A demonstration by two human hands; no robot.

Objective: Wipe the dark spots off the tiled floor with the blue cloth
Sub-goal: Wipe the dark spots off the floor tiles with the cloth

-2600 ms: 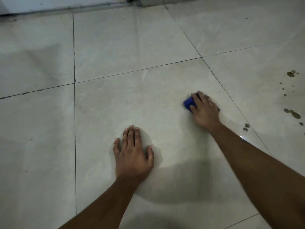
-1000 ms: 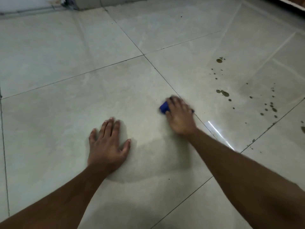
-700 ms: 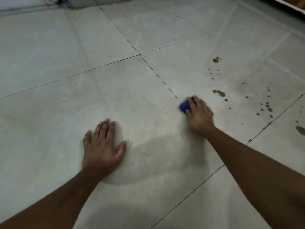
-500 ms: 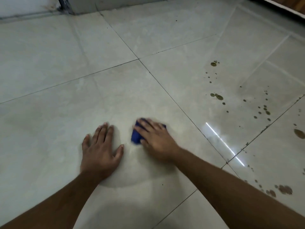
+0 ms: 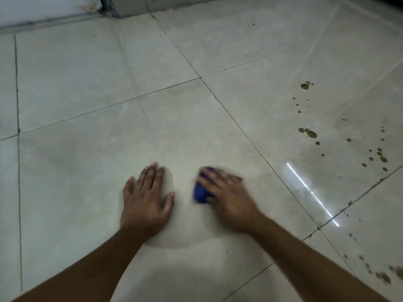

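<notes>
The pale tiled floor (image 5: 91,68) runs wide and bare to the left and ahead of both hands, ending at the far top edge where a wall base (image 5: 50,18) and a dark upright post (image 5: 106,5) meet it. Thin dark grout lines (image 5: 239,125) cross the floor at a slant, one passing just right of the hands. The tiles are glossy, and a bright streak of reflected light (image 5: 311,192) lies on the tile to the right. Dark spots (image 5: 308,132) are scattered over that right-hand tile, well apart from the hands, with more brown blotches (image 5: 382,277) near the lower right corner. The left hand (image 5: 145,199) lies palm down on the floor, fingers stretched out and slightly spread, holding nothing. Just beside it, the right hand (image 5: 229,197) presses flat on the blue cloth (image 5: 201,190), fingers extended over it rather than curled; the cloth shows at the fingertips and on the hand's left side, bunched against the tile. The right hand and cloth are blurred. A faint curved shadow rims the floor below the two wrists.
</notes>
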